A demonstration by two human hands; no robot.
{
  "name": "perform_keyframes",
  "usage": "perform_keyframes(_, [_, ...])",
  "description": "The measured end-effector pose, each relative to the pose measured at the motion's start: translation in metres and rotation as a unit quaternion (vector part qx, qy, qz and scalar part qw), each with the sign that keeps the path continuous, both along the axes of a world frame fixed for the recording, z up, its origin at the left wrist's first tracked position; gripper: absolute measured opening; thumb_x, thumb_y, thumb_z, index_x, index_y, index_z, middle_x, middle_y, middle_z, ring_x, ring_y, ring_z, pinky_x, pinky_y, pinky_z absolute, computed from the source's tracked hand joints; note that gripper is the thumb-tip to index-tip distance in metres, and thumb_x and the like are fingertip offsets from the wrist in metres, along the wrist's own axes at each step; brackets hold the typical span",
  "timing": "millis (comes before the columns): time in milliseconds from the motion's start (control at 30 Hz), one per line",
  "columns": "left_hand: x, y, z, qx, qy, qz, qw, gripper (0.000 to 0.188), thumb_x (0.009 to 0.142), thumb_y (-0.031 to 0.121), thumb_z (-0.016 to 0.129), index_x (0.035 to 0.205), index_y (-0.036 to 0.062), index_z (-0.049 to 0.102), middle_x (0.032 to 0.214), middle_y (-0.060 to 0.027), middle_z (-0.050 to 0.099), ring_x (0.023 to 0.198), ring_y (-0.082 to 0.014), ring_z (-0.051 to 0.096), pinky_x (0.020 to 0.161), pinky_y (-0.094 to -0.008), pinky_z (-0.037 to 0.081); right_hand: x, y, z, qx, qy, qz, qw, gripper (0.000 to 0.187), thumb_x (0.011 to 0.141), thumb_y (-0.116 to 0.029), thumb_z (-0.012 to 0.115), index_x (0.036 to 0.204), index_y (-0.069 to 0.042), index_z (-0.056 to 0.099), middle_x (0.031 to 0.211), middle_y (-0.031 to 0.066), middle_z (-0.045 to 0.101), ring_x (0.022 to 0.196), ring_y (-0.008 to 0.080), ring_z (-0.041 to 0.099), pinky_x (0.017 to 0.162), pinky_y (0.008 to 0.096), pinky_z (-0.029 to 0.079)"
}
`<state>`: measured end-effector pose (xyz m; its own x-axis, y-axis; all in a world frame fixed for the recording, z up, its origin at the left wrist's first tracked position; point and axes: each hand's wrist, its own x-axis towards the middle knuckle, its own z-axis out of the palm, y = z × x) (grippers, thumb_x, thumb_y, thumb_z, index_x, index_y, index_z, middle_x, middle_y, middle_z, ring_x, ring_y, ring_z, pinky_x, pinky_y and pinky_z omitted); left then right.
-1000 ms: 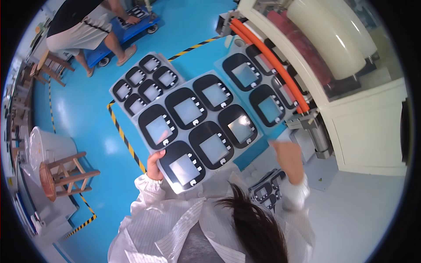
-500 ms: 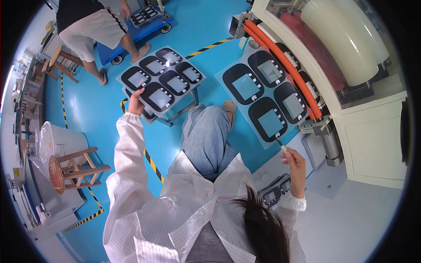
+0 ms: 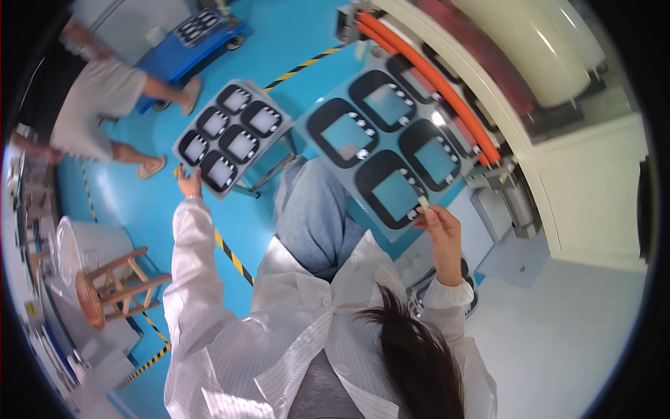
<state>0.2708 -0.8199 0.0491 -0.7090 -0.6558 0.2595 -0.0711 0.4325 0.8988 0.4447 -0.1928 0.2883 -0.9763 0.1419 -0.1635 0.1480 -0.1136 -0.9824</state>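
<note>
Where floor [image 3: 293, 38] shows, stand [image 3: 273, 174] seemingly bears sheets [image 3: 230, 136].

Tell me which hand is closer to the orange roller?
Right. The right hand is in front of the orange roller; the left hand is far left, beside the white-windowed sheet.

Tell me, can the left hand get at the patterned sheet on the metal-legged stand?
Probably yes: the left hand is right by the near-left edge of the patterned sheet, and nothing visible blocks the way. Whether they touch is hard to tell.
</note>
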Motion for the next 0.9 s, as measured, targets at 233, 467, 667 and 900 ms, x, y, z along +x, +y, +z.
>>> perform_keyframes(233, [0.016, 0.070, 0.010, -0.292, -0.321, -0.133, 0.891, 0.128, 0.046, 0.032, 0.092, 0.148, 0.0104, 0.017, 0.139, -0.0411, 0.021, 0.126, -0.0474, 0.038, 0.104, -0.0400, 0.036, -0.013, -0.003, 0.018, -0.032, -0.003, 0.028, 0.999, 0.027, 0.095, -0.021, 0.054, 0.100, 0.004, 0.063, 0.083, 0.0058, 0.065, 0.075, 0.0140, 0.061, 0.074, 0.0267, 0.049])
perform_keyframes(467, [0.017, 0.067, 0.042, -0.284, -0.339, -0.173, 0.880, 0.113, 0.048, 0.024, 0.091, 0.143, 0.0074, 0.032, 0.135, -0.0308, 0.036, 0.120, -0.0405, 0.048, 0.098, -0.0382, 0.042, -0.013, -0.001, 0.040, -0.071, -0.021, 0.052, 0.996, 0.027, 0.096, -0.022, 0.054, 0.099, 0.003, 0.063, 0.080, 0.0049, 0.064, 0.073, 0.0135, 0.062, 0.072, 0.0250, 0.048])
perform_keyframes(667, [0.019, 0.218, 0.133, 0.207, -0.145, -0.375, 0.892, 0.071, 0.086, 0.032, 0.065, 0.143, 0.0046, 0.032, 0.135, -0.0170, 0.046, 0.124, -0.0301, 0.048, 0.097, -0.0369, 0.043, -0.004, -0.001, 0.052, -0.091, -0.038, 0.090, 0.991, 0.027, 0.096, -0.021, 0.054, 0.100, 0.004, 0.063, 0.083, 0.0049, 0.064, 0.071, 0.0129, 0.062, 0.071, 0.0253, 0.049])
perform_keyframes(900, [0.112, 0.310, 0.193, 0.588, -0.017, -0.505, 0.632, 0.079, 0.090, 0.041, 0.056, 0.149, 0.0076, 0.015, 0.147, -0.0280, 0.023, 0.134, -0.0362, 0.034, 0.109, -0.0431, 0.031, 0.025, -0.047, 0.022, 0.030, -0.086, 0.205, 0.974, 0.017, 0.094, -0.012, 0.054, 0.098, 0.002, 0.063, 0.080, 0.0038, 0.065, 0.064, 0.0073, 0.058, 0.054, 0.0214, 0.045])
